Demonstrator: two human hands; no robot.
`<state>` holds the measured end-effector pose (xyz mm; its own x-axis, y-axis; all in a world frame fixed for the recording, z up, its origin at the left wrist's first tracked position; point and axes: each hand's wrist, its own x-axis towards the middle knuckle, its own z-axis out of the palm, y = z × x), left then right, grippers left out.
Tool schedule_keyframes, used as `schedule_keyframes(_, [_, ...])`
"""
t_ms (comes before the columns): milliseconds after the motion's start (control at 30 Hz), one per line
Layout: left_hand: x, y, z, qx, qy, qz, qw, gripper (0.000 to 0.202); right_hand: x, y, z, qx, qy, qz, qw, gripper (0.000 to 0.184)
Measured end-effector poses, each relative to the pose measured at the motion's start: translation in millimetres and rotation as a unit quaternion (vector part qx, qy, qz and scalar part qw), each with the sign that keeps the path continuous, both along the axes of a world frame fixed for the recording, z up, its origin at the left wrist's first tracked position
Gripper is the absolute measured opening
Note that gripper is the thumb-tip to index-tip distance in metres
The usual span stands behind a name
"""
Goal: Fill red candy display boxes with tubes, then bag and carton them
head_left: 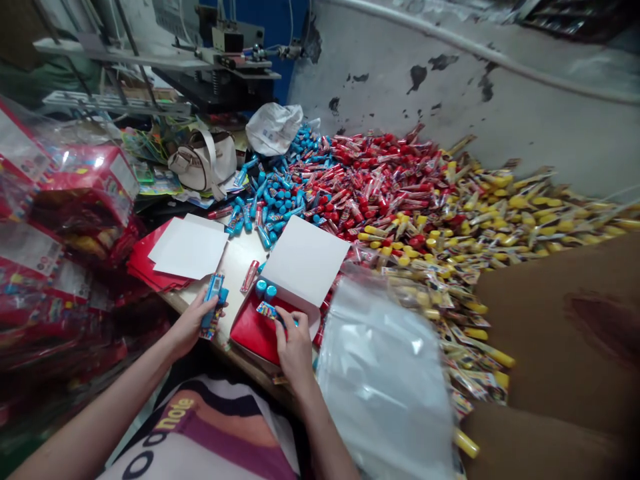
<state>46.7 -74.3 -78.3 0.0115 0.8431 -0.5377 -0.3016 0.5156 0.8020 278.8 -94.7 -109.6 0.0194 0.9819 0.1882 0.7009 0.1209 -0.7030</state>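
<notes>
My left hand (193,323) is closed round a few blue-capped wrapped tubes (214,300), held upright just left of an open red box (260,333). My right hand (295,347) pinches one blue tube (270,310) and holds it inside the red box, whose white lid flap (305,260) stands open behind. Two blue caps (266,289) show in the box's back corner. A red tube (249,275) lies on the white card beside it.
A large heap of wrapped tubes covers the table: blue (275,193), red (380,180), yellow (500,220). Flat red-and-white box blanks (185,250) lie at left. Clear plastic bags (385,380) sit at right, brown cardboard (560,347) beyond. Wrapped red packs (75,200) stack at far left.
</notes>
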Motion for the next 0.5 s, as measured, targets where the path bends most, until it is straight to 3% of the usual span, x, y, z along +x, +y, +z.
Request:
schedule_keyframes(133, [-1.1, 5.6, 5.5, 0.014, -0.003, 0.007, 1.0, 0.052, -11.0, 18.8, 0.6, 0.084, -0.158, 0.095, 0.979, 0.026])
schedule_keyframes(300, [-2.8, 4.3, 7.5, 0.01, -0.002, 0.004, 1.0, 0.051, -19.5, 43.4, 21.1, 0.091, -0.326, 0.219, 0.915, 0.02])
schedule_keyframes(500, [-0.4, 5.3, 11.1, -0.009, -0.002, 0.002, 1.0, 0.057, -32.6, 66.0, 41.4, 0.107, -0.374, 0.328, 0.861, 0.016])
